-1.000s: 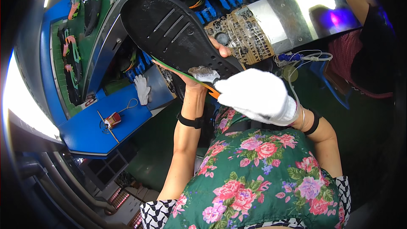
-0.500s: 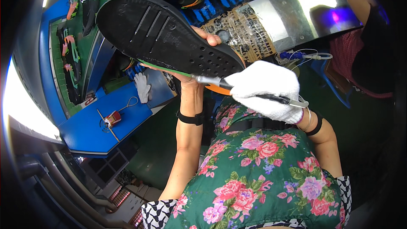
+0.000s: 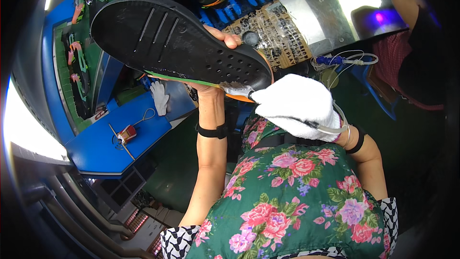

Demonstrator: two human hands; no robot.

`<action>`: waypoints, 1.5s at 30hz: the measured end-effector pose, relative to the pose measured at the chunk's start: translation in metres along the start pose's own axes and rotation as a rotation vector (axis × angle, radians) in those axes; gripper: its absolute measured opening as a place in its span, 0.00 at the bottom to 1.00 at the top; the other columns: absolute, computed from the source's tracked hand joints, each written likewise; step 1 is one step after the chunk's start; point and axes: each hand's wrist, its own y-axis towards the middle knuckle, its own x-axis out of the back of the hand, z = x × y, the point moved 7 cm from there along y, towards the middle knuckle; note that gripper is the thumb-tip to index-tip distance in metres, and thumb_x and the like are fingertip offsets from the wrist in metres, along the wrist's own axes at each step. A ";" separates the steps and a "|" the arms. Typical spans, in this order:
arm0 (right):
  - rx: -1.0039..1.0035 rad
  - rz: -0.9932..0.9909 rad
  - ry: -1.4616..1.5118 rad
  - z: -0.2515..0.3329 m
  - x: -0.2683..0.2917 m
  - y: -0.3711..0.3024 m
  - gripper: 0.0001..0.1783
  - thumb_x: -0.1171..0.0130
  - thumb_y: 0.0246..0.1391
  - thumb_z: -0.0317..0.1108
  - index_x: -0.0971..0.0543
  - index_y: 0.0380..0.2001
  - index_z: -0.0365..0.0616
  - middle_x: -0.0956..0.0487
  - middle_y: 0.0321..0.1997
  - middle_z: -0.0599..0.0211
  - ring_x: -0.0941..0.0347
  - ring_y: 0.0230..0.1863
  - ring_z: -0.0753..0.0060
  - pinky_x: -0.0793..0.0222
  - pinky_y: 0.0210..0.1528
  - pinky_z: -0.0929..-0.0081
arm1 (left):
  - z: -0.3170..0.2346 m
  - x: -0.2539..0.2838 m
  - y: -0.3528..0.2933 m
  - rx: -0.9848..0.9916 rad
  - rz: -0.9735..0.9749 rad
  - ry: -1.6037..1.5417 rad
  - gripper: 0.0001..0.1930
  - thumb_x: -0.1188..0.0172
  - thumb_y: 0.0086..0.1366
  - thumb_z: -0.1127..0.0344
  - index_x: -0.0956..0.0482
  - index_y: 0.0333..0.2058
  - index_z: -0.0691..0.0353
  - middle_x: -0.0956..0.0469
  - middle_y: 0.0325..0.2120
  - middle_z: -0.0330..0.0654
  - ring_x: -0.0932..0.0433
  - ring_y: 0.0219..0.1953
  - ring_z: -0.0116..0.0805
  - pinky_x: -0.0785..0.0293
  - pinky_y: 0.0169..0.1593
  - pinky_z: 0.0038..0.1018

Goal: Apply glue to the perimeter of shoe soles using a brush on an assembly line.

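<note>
My left hand (image 3: 211, 90) grips a shoe (image 3: 167, 43) from below and behind, thumb and fingers wrapped round its middle. The black sole faces me, with slots toward the wide end and small holes toward the narrower end. Green and orange show along its near edge. In a white glove, my right hand (image 3: 297, 105) is closed on a brush (image 3: 238, 90) with a clear front part and a thin tube at its rear. Its dark bristles touch the near edge of the shoe beside my left palm. The glove hides most of the handle.
A blue table (image 3: 105, 139) at left bears a red object with a wire loop (image 3: 127, 134) and a white glove (image 3: 159, 97). More shoes (image 3: 76, 52) stand on a green conveyor. A metal-edged line with taped cardboard (image 3: 282, 33) runs behind; another person (image 3: 414, 62) is at right.
The shoe has shifted left and slightly tilted. My right hand has turned a little, and the brush's bristles now show against the shoe edge, while its rear handle is more hidden.
</note>
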 end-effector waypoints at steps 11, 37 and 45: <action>-0.189 -0.059 0.129 -0.020 0.006 -0.004 0.13 0.26 0.50 0.24 0.11 0.41 0.43 0.12 0.42 0.61 0.16 0.38 0.60 0.20 0.41 0.68 | -0.008 0.001 0.008 -0.080 0.017 0.032 0.51 0.41 0.59 0.21 0.22 0.50 0.77 0.19 0.43 0.55 0.17 0.45 0.50 0.24 0.55 0.46; 0.038 0.072 -0.032 0.014 -0.011 0.008 0.17 0.30 0.55 0.26 0.13 0.49 0.47 0.13 0.53 0.62 0.16 0.48 0.60 0.20 0.51 0.66 | -0.005 -0.003 0.018 -0.095 -0.011 0.049 0.46 0.34 0.58 0.28 0.23 0.51 0.74 0.18 0.43 0.54 0.17 0.46 0.48 0.24 0.60 0.46; -0.018 -0.013 -0.095 0.010 0.000 -0.002 0.18 0.25 0.50 0.25 0.11 0.46 0.48 0.12 0.48 0.64 0.15 0.47 0.61 0.19 0.49 0.68 | -0.006 0.001 0.018 -0.119 0.070 0.099 0.48 0.35 0.59 0.26 0.23 0.52 0.75 0.18 0.43 0.53 0.17 0.48 0.49 0.21 0.59 0.45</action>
